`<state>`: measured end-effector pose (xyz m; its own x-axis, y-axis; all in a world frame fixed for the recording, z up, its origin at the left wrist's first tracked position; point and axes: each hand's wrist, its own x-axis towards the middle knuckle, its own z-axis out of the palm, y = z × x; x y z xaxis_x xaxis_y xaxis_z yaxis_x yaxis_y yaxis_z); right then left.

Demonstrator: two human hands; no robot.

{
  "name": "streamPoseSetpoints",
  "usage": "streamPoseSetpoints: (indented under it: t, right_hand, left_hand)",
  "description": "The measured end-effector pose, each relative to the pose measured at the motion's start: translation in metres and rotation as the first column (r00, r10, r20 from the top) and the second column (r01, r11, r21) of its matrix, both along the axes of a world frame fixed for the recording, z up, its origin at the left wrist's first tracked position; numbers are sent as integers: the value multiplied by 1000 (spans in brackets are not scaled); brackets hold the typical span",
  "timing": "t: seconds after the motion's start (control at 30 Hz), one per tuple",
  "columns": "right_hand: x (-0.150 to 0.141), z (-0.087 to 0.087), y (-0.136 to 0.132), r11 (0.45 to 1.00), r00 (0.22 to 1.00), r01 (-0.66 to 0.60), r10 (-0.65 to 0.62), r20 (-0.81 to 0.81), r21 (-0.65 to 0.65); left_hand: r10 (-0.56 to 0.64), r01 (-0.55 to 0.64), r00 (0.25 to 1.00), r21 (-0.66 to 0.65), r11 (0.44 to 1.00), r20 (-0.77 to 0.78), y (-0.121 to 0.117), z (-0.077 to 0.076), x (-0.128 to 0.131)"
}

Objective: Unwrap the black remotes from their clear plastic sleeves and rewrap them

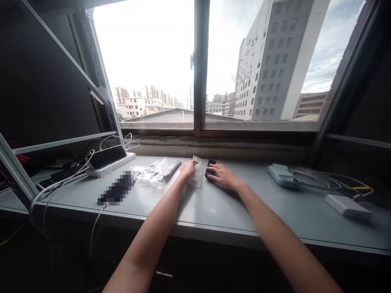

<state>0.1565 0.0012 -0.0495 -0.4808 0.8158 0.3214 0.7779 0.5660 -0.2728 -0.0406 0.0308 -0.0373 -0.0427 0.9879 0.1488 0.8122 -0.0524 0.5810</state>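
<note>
My left hand [188, 168] is closed at the left edge of a clear plastic bag [198, 176], which stands partly upright at the middle of the table. The bag looks flat, and its contents, if any, cannot be made out. Just to the right, my right hand [224, 176] lies over a black remote control [211, 163], its thumb and fingers reaching across the buttons. The remote control rests on the table, partly hidden under the fingers. Left of my left hand lies a silvery item in clear plastic wrapping [160, 170].
A pixelated dark object [117, 189] lies at the left, in front of a white power strip [113, 165] with cables and a black device [110, 156]. On the right are a pale blue device [283, 176], coiled cable [320, 179] and a white box [348, 206]. A window stands behind.
</note>
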Motion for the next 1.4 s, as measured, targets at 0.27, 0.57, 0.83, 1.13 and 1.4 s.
streamPoseSetpoints:
  t: [0.27,0.57,0.83,1.13,1.4]
  right_hand:
    - [4,8,-2,999,995,19,-22,-99,-26]
    - [1,2,3,990,989,136,-134,56,-46]
    - [1,6,-2,950,969,234,-212,123,-207]
    - [-4,20,-13,956,967,252,-253,-11,152]
    - [-28,75,-181,740,712,-213,565,-417,638]
  left_hand:
    - [-139,212,776,47,976,-615,-12,-2,13]
    - [-351,304,795,-176,936,-494,-17,-11,29]
    - [-432,431,755,-122,894,-493,-17,-14,39]
    - [-144,223,900,150,963,-411,-18,1,40]
    - [418,-322,817,286,902,-397,-12,10,-16]
